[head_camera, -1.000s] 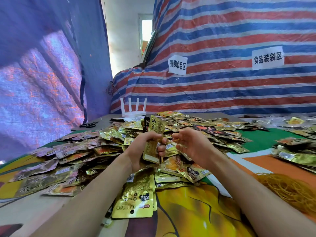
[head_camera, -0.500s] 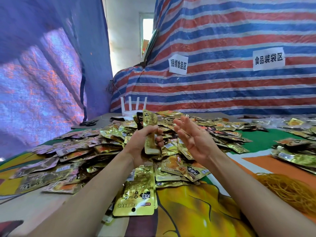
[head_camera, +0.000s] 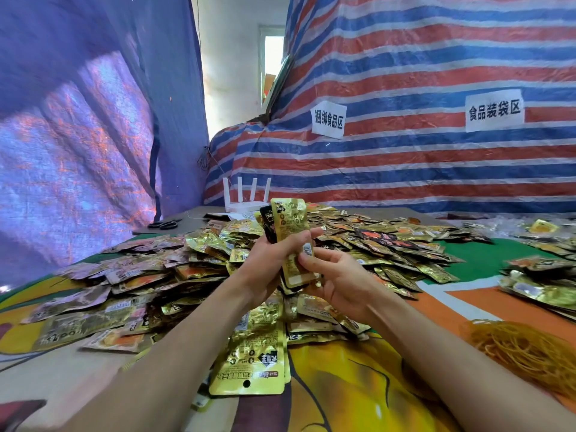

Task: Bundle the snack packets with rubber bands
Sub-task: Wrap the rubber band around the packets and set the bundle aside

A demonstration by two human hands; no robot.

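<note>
Above the worktop (head_camera: 467, 307), our left hand (head_camera: 266, 266) grips upright gold foil snack packets (head_camera: 288, 219), right hand (head_camera: 341, 280) pinching their lower edge — we should square them before banding.

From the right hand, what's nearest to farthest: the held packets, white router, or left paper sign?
1. held packets: touching the right hand.
2. white router: far back, left of centre.
3. left paper sign: on the striped tarp behind.
</note>
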